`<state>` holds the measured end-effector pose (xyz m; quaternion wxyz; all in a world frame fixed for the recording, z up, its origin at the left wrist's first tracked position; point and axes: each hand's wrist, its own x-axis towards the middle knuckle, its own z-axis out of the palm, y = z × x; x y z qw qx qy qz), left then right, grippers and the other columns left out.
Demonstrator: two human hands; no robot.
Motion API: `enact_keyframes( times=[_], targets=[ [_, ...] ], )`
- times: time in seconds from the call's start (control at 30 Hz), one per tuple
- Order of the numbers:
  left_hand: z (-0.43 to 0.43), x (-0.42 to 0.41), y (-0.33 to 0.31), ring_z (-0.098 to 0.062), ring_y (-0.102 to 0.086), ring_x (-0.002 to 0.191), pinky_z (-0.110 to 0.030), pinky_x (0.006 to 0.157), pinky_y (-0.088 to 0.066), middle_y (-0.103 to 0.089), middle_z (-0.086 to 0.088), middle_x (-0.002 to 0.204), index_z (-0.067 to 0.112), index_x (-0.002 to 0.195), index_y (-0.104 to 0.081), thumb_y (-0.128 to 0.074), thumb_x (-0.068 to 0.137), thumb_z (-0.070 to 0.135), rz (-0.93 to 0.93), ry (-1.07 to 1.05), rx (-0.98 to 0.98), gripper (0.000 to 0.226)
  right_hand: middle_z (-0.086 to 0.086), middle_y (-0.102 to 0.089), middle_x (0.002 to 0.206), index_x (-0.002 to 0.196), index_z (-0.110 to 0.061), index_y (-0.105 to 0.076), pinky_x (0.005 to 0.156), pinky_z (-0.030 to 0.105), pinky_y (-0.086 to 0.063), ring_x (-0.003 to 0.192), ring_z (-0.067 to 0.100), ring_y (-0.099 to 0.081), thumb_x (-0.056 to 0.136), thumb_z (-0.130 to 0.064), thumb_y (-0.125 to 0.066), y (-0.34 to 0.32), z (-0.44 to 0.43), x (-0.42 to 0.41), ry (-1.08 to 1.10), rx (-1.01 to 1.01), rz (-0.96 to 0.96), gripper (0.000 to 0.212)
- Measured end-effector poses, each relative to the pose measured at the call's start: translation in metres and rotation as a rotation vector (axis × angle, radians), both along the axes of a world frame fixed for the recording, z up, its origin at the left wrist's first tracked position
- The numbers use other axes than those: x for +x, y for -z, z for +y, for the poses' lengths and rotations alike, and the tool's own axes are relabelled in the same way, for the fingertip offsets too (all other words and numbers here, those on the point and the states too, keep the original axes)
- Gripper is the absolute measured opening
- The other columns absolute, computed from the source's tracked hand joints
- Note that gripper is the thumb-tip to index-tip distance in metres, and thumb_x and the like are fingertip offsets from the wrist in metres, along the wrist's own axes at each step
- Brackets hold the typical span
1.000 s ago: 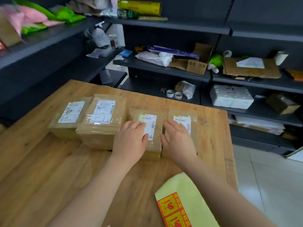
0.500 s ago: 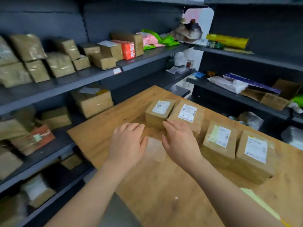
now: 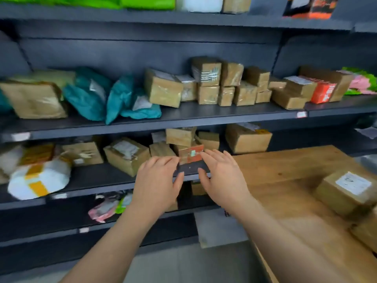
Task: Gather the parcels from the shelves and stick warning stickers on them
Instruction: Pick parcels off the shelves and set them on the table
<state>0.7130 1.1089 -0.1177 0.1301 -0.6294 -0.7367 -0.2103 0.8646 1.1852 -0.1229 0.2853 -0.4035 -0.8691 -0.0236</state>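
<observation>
I've turned from the table (image 3: 285,170), where a labelled parcel (image 3: 344,190) sits, to the shelf (image 3: 91,177). My left hand (image 3: 157,180) and right hand (image 3: 222,176) have left the parcels. Both are empty, fingers spread, reaching toward the stacked boxes (image 3: 179,136) there, so I judge more gathering comes before stickers.

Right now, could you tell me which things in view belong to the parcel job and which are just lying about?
Job: middle-shelf parcels, lower-shelf parcels, labelled parcel on the table, left hand, right hand.
Lying about: crumpled pink and green wrapping lower down, white shelf tag.
</observation>
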Motion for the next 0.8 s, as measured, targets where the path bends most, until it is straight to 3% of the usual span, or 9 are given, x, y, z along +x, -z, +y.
enact_keyframes(
  times=[0.1, 0.23, 0.4, 0.63, 0.73, 0.8],
  targets=[
    [-0.022, -0.056, 0.0, -0.026, -0.064, 0.097, -0.039, 0.082, -0.051, -0.071, 0.0, 0.105, 0.017, 0.11, -0.069, -0.068, 0.083, 0.033, -0.004, -0.174, 0.008, 0.032, 0.009, -0.069, 0.111, 0.111, -0.009, -0.067, 0.102, 0.043, -0.042, 0.108, 0.028, -0.062, 0.079, -0.02, -0.071, -0.003, 0.003, -0.069, -0.154, 0.01, -0.01, 0.035],
    [-0.054, -0.123, -0.004, -0.026, -0.063, 0.099, -0.04, 0.084, -0.051, -0.07, 0.0, 0.109, 0.017, 0.115, -0.067, -0.066, 0.084, 0.033, 0.005, -0.402, 0.026, 0.035, 0.008, -0.064, 0.123, 0.122, -0.01, -0.062, 0.111, 0.043, -0.031, 0.12, 0.027, -0.055, 0.087, -0.024, -0.062, -0.009, 0.003, -0.16, -0.383, -0.016, -0.024, 0.038],
    [-0.098, -0.19, -0.013, -0.027, -0.065, 0.093, -0.039, 0.08, -0.052, -0.071, 0.0, 0.102, 0.017, 0.107, -0.07, -0.067, 0.082, 0.033, 0.029, -0.696, 0.027, 0.03, 0.007, -0.066, 0.118, 0.114, -0.011, -0.065, 0.106, 0.043, -0.037, 0.113, 0.026, -0.059, 0.085, -0.024, -0.059, -0.017, -0.016, -0.27, -0.663, 0.02, 0.017, 0.033],
    [-0.188, -0.257, -0.012, -0.028, -0.065, 0.098, -0.04, 0.086, -0.051, -0.072, 0.0, 0.107, 0.016, 0.113, -0.07, -0.07, 0.08, 0.034, 0.0, -1.081, 0.033, 0.037, 0.006, -0.065, 0.118, 0.12, -0.012, -0.061, 0.103, 0.042, -0.041, 0.112, 0.026, -0.058, 0.087, -0.024, -0.059, -0.022, -0.09, -0.398, -1.041, -0.001, -0.021, 0.035],
    [-0.232, -0.284, -0.013, -0.029, -0.066, 0.094, -0.041, 0.083, -0.052, -0.072, -0.001, 0.101, 0.015, 0.106, -0.072, -0.071, 0.079, 0.031, 0.002, -1.215, 0.051, 0.031, 0.01, -0.067, 0.11, 0.113, -0.006, -0.064, 0.098, 0.044, -0.044, 0.107, 0.03, -0.06, 0.086, -0.02, -0.062, -0.023, -0.133, -0.444, -1.151, -0.009, -0.004, 0.031],
    [-0.263, -0.302, -0.017, -0.03, -0.066, 0.096, -0.042, 0.084, -0.051, -0.072, -0.002, 0.103, 0.015, 0.107, -0.071, -0.071, 0.08, 0.032, 0.002, -1.293, 0.056, 0.032, 0.01, -0.066, 0.115, 0.116, -0.007, -0.063, 0.103, 0.045, -0.039, 0.111, 0.03, -0.058, 0.088, -0.021, -0.061, -0.024, -0.165, -0.473, -1.211, -0.022, -0.016, 0.032]
  ],
)
